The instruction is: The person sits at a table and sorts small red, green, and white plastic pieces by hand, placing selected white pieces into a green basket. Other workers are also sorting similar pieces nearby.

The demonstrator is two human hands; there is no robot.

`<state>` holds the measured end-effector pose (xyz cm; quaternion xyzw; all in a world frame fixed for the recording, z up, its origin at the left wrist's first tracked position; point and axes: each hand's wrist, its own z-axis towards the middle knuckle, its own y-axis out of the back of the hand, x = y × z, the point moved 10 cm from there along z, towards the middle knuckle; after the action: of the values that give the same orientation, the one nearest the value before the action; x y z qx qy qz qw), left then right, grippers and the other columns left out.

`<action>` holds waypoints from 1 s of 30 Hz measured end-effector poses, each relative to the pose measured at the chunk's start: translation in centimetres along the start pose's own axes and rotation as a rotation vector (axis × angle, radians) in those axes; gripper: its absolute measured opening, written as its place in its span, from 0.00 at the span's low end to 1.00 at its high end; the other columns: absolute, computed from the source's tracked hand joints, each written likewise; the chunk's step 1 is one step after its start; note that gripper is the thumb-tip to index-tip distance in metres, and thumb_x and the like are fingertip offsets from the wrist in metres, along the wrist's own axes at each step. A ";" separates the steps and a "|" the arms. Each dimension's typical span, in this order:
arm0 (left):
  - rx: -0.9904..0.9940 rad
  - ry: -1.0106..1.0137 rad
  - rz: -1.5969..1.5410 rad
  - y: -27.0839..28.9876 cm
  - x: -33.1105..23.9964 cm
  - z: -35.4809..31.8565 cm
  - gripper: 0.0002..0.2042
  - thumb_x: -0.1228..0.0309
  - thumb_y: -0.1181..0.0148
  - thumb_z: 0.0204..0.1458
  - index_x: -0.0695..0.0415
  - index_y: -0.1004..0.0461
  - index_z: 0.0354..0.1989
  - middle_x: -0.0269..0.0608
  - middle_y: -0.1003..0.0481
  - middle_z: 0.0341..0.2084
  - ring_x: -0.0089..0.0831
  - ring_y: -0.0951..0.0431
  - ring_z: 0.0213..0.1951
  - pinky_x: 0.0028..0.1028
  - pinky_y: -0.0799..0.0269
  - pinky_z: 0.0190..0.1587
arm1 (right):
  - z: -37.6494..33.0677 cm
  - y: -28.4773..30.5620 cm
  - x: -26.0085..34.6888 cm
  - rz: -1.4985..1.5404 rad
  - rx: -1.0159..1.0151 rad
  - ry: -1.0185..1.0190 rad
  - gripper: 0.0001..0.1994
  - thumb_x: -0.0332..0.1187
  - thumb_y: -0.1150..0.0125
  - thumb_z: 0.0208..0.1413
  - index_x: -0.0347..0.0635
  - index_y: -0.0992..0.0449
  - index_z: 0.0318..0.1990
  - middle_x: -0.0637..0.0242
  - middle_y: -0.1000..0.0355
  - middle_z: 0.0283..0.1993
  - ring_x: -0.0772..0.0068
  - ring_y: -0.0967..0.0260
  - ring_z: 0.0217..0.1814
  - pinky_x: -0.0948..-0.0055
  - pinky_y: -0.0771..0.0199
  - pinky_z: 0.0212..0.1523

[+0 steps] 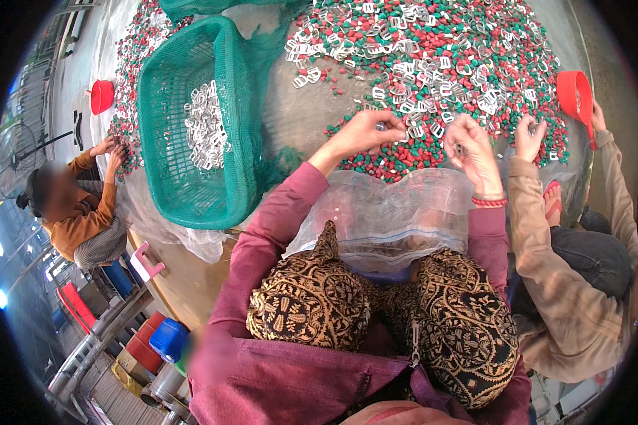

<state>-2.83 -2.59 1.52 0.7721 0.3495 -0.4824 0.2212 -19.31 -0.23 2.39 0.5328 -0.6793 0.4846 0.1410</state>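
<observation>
My left hand is closed just above the near edge of a wide spread of small red and green pieces. Something small, grey and metallic shows between its curled fingers. To its right, my right hand, with a red beaded bracelet at the wrist, is curled in over the same spread. A bit of grey metal shows under its fingers too, its shape mostly hidden. Many silver metal buckles with slots lie mixed among the coloured pieces in front of both hands.
On the left, a green basket draped in green netting holds silver buckles. Clear plastic sheeting covers my lap edge. A co-worker's hand works close on the right, near a red scoop. Another person sits far left beside a red cup.
</observation>
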 end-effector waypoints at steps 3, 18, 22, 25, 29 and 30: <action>-0.180 -0.403 0.651 -2.4 0.7 1.3 0.17 0.64 0.37 0.43 0.61 0.28 0.39 0.49 0.30 0.33 0.45 0.26 0.30 0.37 0.29 0.35 | 2.5 0.2 -1.2 -0.845 -0.150 0.165 0.12 0.33 0.39 0.49 0.44 0.33 0.39 0.67 0.32 0.23 0.71 0.32 0.23 0.77 0.35 0.20; 0.123 -0.175 -0.798 2.1 -2.5 -1.3 0.13 0.74 0.50 0.46 0.59 0.35 0.42 0.43 0.32 0.36 0.30 0.29 0.34 0.19 0.32 0.16 | 0.2 4.1 -2.5 -0.125 -0.280 0.042 0.06 0.32 0.40 0.52 0.40 0.26 0.31 0.78 0.38 0.16 0.91 0.45 0.14 0.87 0.58 0.11; 0.021 0.127 -0.127 0.9 -0.1 0.7 0.11 0.68 0.41 0.46 0.59 0.28 0.37 0.36 0.29 0.26 0.27 0.28 0.31 0.21 0.32 0.21 | -0.3 0.0 -2.8 -0.953 -0.091 0.120 0.10 0.34 0.37 0.47 0.41 0.27 0.34 0.73 0.35 0.18 0.82 0.40 0.17 0.78 0.41 0.18; -0.246 -0.296 0.831 0.5 0.6 1.4 0.14 0.65 0.37 0.44 0.58 0.28 0.37 0.48 0.28 0.29 0.46 0.25 0.33 0.37 0.29 0.35 | -1.6 -1.2 -4.9 -1.544 -0.212 0.090 0.14 0.36 0.36 0.42 0.43 0.29 0.36 0.55 0.29 0.25 0.54 0.29 0.28 0.59 0.33 0.28; -0.260 -0.153 0.862 0.6 2.6 1.0 0.13 0.63 0.39 0.46 0.56 0.29 0.36 0.49 0.29 0.32 0.50 0.25 0.35 0.43 0.29 0.36 | -3.1 -2.0 -6.3 -1.536 -0.258 0.041 0.10 0.36 0.39 0.45 0.43 0.30 0.33 0.56 0.28 0.28 0.53 0.29 0.31 0.57 0.32 0.29; -0.253 -0.171 0.837 0.4 2.1 0.8 0.12 0.63 0.40 0.46 0.56 0.29 0.35 0.49 0.29 0.32 0.50 0.25 0.35 0.42 0.29 0.36 | -3.5 -1.8 -6.2 -1.499 -0.260 0.087 0.09 0.35 0.39 0.45 0.42 0.30 0.32 0.56 0.28 0.28 0.53 0.29 0.30 0.58 0.32 0.29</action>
<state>-2.36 -2.70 -0.76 0.7713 0.0434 -0.3667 0.5184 -16.48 6.27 0.59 0.8111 -0.1813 0.1959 0.5205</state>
